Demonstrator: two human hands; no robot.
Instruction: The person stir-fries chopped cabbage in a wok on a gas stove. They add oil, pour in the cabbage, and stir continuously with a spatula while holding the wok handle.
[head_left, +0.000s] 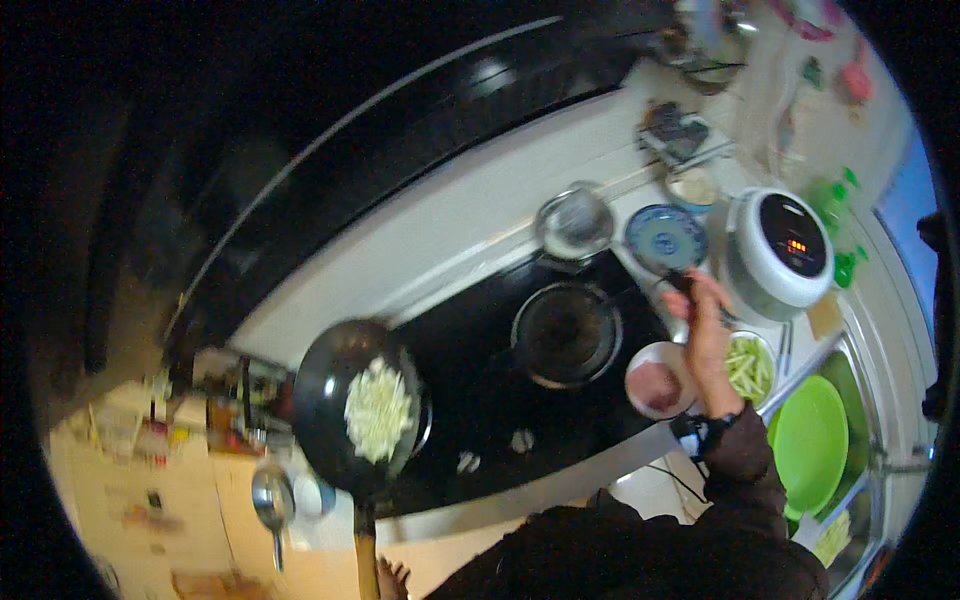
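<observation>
A black wok (356, 405) with pale shredded vegetable (380, 411) sits at the left of the black cooktop (480, 390), its wooden handle (366, 562) towards the bottom edge. Beside that handle, partly cut off, my left hand (393, 579) shows spread fingers. My right hand (703, 330) reaches over the counter, closed round a dark handle (679, 282) at the rim of a blue-patterned bowl (666, 238); blur hides what kind of utensil it is. Close to my right wrist are a bowl of pink meat (654, 381) and a bowl of green strips (748, 367).
A white rice cooker (784, 255) stands behind the right hand. The sink holds a green basin (810, 446). A metal bowl (574, 223) is behind the empty burner (568, 334). At lower left lie a ladle (272, 499) and small bowl (311, 495). A dark range hood (420, 112) hangs above.
</observation>
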